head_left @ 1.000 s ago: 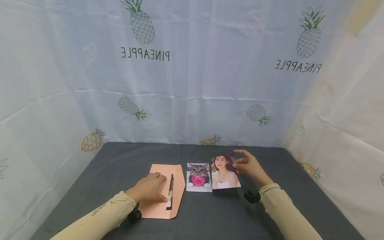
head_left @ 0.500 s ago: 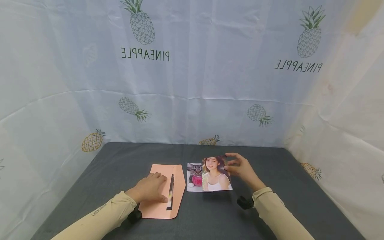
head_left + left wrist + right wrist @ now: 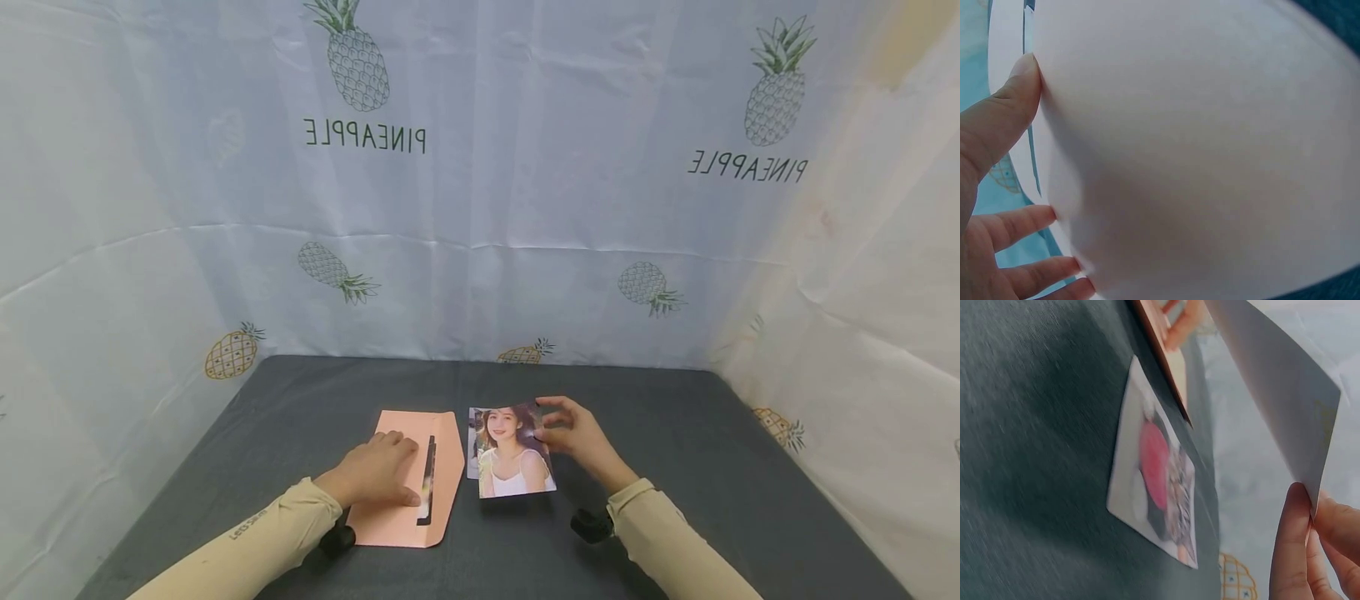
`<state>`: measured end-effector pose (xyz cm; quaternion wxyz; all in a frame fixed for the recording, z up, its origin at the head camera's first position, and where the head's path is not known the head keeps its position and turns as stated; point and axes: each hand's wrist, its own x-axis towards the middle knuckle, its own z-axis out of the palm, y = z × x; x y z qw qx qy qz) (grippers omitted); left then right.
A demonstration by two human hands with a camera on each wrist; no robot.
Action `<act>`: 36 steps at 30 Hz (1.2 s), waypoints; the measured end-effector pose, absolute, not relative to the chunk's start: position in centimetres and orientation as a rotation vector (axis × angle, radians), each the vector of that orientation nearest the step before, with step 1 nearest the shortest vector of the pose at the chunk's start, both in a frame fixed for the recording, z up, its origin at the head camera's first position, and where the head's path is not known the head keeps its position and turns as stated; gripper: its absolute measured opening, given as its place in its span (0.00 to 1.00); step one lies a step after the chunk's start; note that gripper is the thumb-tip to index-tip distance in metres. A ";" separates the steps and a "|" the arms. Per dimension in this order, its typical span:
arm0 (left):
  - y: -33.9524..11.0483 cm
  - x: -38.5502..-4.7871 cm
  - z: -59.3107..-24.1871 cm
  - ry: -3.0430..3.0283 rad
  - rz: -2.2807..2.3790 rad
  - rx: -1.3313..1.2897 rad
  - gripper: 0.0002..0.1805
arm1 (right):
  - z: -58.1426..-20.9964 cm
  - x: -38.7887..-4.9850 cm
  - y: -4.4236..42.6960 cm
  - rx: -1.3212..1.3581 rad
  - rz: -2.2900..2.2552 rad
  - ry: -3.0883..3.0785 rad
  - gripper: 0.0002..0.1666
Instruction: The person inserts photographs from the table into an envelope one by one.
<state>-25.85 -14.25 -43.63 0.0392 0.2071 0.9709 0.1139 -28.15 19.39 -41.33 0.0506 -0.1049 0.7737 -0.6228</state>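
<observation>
Right hand [image 3: 582, 437] pinches portrait [image 3: 510, 468]; left hand [image 3: 373, 472] lies spread on envelope [image 3: 447, 475]. Only the right wrist view shows the cat photo [image 3: 1155, 470] whole.

left hand [image 3: 375, 472]: palm down, fingers [image 3: 1016, 226] spread | right hand [image 3: 576, 433]: fingers pinching

A pale curtain [image 3: 525, 192] printed with pineapples [image 3: 358, 71] and mirrored lettering [image 3: 365, 135] hangs behind a dark grey surface [image 3: 322, 396].

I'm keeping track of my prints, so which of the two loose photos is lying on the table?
The cat photo lies on the table; the portrait is held up by the right hand.
</observation>
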 end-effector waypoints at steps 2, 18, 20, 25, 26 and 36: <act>-14.2 -25.8 -43.6 2.978 0.350 0.626 0.43 | -41.6 -28.0 19.0 -0.350 -1.882 2.352 0.34; -14.0 -25.8 -43.6 2.980 0.349 0.587 0.43 | -42.7 -28.1 15.4 -0.404 -1.788 2.395 0.30; -14.0 -25.8 -43.6 2.981 0.346 0.588 0.43 | -42.7 -28.3 15.1 -0.397 -1.759 2.413 0.30; -14.0 -25.9 -43.7 2.987 0.335 0.595 0.43 | -42.4 -28.6 14.2 -0.369 -1.731 2.461 0.30; -14.0 -25.9 -43.7 2.987 0.335 0.594 0.43 | -42.3 -28.7 14.1 -0.356 -1.730 2.466 0.30; -14.0 -25.9 -43.6 2.991 0.326 0.582 0.43 | -42.4 -29.0 13.0 -0.290 -1.698 2.473 0.29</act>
